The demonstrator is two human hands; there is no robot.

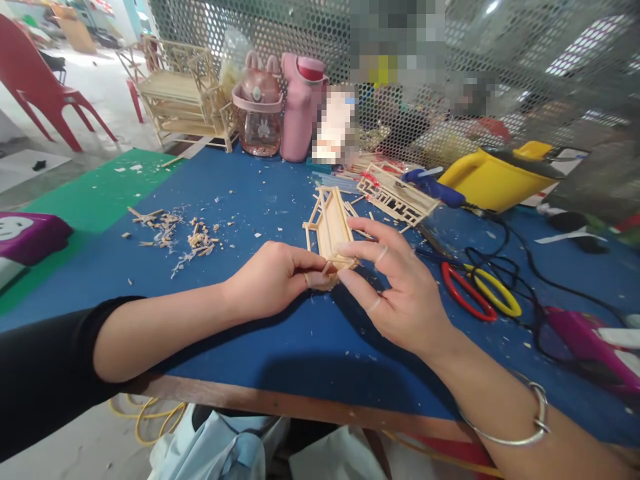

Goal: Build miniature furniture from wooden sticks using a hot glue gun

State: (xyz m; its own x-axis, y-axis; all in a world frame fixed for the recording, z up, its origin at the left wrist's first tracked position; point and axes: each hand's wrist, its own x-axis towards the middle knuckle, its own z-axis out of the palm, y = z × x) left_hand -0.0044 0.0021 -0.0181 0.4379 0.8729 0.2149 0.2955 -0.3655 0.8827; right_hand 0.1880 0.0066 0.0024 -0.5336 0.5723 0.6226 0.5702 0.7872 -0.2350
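Observation:
A small wooden stick model (330,223), pale and long with a frame of thin sticks along its sides, stands just above the blue tabletop in front of me. My left hand (273,277) pinches its near end between thumb and forefinger. From the other side, my right hand (395,280) reaches over the same end, thumb and fingertips touching it or the small sticks there. White tape or finger covers wrap some fingers. The fingers partly hide the near end, so the exact contact of the right fingertips is hard to see.
Wood scraps (200,237) lie left of centre. Red-and-yellow-handled scissors (483,293), black cables and a blue glue gun (433,187) are at right. Behind stand a pink bottle (303,110), a rabbit-eared bottle (260,117), a larger stick model (180,93) and a yellow container (493,180).

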